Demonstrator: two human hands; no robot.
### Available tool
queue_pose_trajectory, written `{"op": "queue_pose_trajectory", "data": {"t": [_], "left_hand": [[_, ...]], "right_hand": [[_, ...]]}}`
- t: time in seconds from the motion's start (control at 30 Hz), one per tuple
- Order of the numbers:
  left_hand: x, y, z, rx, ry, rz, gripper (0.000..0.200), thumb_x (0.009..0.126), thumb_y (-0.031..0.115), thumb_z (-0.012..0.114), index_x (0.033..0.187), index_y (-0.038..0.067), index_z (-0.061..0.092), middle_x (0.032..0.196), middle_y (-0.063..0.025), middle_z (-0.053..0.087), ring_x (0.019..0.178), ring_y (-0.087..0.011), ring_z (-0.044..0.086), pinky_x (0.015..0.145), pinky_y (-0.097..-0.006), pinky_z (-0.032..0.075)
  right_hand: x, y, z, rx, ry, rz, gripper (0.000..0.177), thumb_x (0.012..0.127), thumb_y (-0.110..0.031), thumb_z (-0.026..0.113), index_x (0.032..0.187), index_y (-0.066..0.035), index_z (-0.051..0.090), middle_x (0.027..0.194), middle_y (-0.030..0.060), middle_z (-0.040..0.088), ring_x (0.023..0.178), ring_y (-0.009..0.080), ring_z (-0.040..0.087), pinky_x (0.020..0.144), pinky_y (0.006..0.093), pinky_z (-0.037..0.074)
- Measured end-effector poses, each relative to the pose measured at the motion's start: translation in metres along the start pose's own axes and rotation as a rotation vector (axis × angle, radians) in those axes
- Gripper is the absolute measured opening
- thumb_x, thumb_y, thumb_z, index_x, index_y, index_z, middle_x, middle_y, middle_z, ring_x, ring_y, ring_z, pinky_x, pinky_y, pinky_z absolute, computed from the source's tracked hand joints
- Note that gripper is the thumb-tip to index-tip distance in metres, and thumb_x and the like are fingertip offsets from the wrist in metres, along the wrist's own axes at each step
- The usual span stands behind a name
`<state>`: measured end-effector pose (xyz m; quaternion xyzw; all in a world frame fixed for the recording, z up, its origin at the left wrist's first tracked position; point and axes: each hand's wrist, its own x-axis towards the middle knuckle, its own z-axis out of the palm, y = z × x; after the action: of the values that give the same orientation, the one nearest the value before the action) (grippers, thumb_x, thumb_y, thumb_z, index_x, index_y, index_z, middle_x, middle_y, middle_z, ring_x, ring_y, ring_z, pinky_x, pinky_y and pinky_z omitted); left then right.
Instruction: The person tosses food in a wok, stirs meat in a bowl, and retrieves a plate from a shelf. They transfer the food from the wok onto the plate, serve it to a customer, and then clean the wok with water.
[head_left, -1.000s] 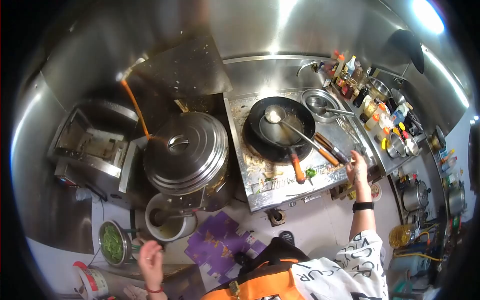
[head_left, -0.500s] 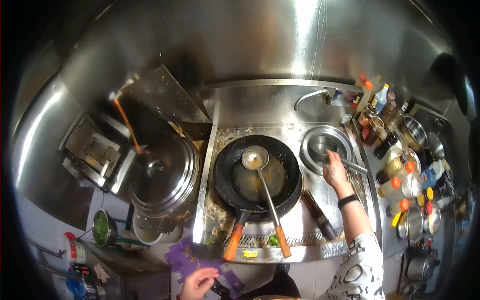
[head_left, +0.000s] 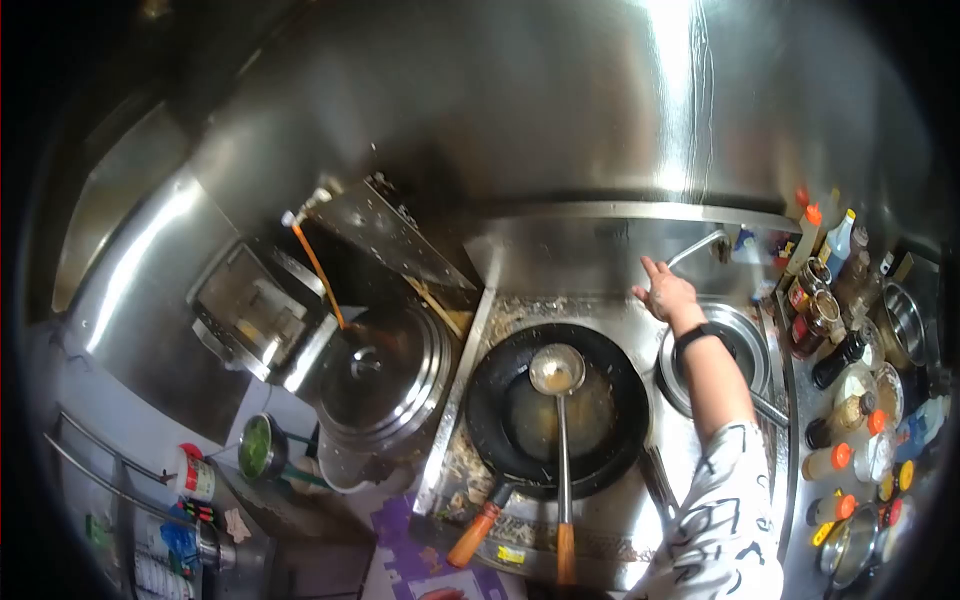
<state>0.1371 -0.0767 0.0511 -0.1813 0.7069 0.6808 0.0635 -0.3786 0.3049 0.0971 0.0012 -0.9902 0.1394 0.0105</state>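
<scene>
My right hand (head_left: 668, 292) is raised near the curved metal faucet (head_left: 697, 247), its fingers apart and nothing held. Below it sits a round metal basin (head_left: 672, 375), partly covered by my forearm. On the stove, a black wok (head_left: 485, 400) contains some liquid. A ladle (head_left: 563, 440) rests in the wok, its wooden handle toward me. Only a sliver of my left hand (head_left: 442, 594) shows at the bottom edge, so its fingers cannot be made out.
A large lidded pot (head_left: 385, 385) stands left of the stove. Seasoning bottles and jars (head_left: 828, 461) line the right side. A small pot of greens (head_left: 262, 447) is at the lower left. A dark bottle lies partly behind my right sleeve.
My right hand has moved from over the basin up toward the faucet. My left hand has dropped almost out of view. The whole view has shifted, with the stove now lower and farther right.
</scene>
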Motion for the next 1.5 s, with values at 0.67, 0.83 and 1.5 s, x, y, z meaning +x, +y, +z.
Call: {"op": "queue_pose_trajectory", "data": {"t": [0.67, 0.83, 1.5], "left_hand": [[0.101, 0.012, 0.101, -1.181, -0.594, -0.565, 0.042, 0.093, 0.029, 0.041, 0.125, 0.001, 0.041, 0.089, -0.0045, 0.051, 0.082, -0.0143, 0.05, 0.078, -0.0323, 0.047], [0.103, 0.046, 0.044, -0.225, -0.252, -0.251, 0.023, 0.091, 0.013, 0.049, 0.112, 0.005, 0.044, 0.094, -0.0057, 0.058, 0.074, -0.0136, 0.057, 0.062, -0.0297, 0.052], [0.104, 0.059, 0.004, -1.484, -0.669, -0.596, 0.019, 0.093, 0.026, 0.046, 0.104, 0.011, 0.044, 0.08, -0.003, 0.046, 0.054, -0.0064, 0.04, 0.042, -0.018, 0.033]], "right_hand": [[-0.401, 0.084, 0.174, 0.493, -0.171, 0.392, 0.07, 0.072, -0.013, 0.068, 0.129, 0.003, 0.032, 0.099, 0.0215, 0.057, 0.089, 0.0336, 0.057, 0.082, 0.0376, 0.045], [-0.4, 0.055, 0.086, 0.764, 0.126, 0.221, 0.062, 0.081, -0.018, 0.062, 0.131, 0.005, 0.035, 0.111, 0.0187, 0.057, 0.099, 0.0244, 0.055, 0.089, 0.0354, 0.043], [-0.185, -0.094, 0.087, 0.27, -0.431, -0.171, 0.057, 0.066, -0.025, 0.075, 0.115, -0.002, 0.057, 0.098, 0.0185, 0.065, 0.094, 0.0293, 0.063, 0.083, 0.0331, 0.047]]}}
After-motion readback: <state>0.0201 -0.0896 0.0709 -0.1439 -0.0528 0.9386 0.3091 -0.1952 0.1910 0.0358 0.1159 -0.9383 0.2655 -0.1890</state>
